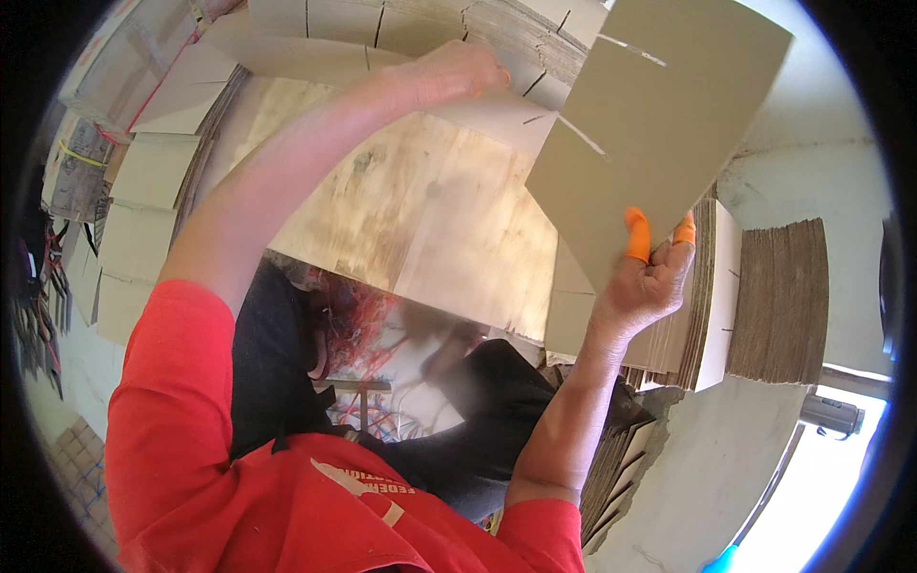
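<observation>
My right hand (654, 277) pinches the lower corner of a grey-brown cardboard sheet (669, 115). Orange finger covers show on its thumb and one finger. The sheet is raised and tilted, with two pale slots cut in from its left edge. At the far side of the wooden board (420, 210), my left hand (458, 72) is closed at a long slotted cardboard strip (315, 57), its fingertips partly hidden. An orange cover shows on one of its fingers too. The strip runs along the board's far edge.
Stacked cardboard pieces (778, 301) stand on the right, with more slotted cardboard (143, 201) along the left. Further stacks (521, 38) lie beyond the board. Below its near edge are my dark-clothed legs and some red strands (358, 325). Bright light enters at lower right.
</observation>
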The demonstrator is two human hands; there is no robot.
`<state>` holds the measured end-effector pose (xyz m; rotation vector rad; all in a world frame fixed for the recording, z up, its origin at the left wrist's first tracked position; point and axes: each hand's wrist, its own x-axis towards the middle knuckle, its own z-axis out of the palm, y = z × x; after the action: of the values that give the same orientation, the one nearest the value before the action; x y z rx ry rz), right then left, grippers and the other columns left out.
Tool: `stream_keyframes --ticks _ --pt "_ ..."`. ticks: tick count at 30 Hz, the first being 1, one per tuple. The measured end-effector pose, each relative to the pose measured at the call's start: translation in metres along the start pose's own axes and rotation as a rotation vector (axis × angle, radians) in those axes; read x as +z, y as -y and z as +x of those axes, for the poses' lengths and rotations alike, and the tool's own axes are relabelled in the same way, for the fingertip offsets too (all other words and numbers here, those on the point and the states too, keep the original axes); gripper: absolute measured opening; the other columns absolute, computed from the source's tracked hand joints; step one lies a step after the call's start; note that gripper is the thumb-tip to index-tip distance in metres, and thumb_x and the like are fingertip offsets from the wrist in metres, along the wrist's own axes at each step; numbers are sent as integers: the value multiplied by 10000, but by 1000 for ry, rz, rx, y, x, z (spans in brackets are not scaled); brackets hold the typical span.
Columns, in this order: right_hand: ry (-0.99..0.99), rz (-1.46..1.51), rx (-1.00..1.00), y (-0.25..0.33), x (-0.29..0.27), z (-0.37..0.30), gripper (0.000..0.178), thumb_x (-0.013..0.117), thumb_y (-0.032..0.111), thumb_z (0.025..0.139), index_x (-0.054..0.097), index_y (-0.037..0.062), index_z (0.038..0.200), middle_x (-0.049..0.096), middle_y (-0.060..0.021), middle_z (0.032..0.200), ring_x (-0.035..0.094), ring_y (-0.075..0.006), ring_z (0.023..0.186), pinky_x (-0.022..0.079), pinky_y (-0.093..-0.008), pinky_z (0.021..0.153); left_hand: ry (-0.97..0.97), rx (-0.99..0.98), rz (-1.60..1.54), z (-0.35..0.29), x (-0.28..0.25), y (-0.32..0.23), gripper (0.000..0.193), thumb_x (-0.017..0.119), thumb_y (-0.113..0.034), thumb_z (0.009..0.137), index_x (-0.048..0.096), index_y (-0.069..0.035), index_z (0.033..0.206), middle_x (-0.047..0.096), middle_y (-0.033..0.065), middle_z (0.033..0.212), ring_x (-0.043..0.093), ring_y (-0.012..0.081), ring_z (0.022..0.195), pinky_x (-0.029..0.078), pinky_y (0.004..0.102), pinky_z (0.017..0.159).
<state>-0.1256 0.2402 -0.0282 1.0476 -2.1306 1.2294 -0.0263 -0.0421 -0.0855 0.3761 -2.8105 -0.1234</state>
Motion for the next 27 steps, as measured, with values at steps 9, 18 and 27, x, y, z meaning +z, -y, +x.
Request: stream_keyframes --ticks 9,18,27 --pt "216 -52 -19 4 4 -9 480 659 32 878 514 56 1334 678 -146 1122 696 -200 821 553 -306 662 -247 239 -20 -24 -2 -46 139 618 23 737 625 -41 859 636 45 826 587 224 891 550 360 690" --pt "383 -280 -177 -14 17 -26 539 558 32 907 362 101 1404 494 -188 1360 666 -367 846 570 -429 639 -410 277 -283 -56 -18 -106 114 656 -12 687 595 -51 775 569 64 711 561 246 751 488 364 600" --pt "307 -124 -214 -13 14 -38 486 624 -14 843 477 25 1305 608 -196 1149 650 -370 874 568 -431 680 24 -219 -628 -27 -58 -64 459 841 -275 688 583 -32 980 586 123 877 561 273 870 472 385 731"
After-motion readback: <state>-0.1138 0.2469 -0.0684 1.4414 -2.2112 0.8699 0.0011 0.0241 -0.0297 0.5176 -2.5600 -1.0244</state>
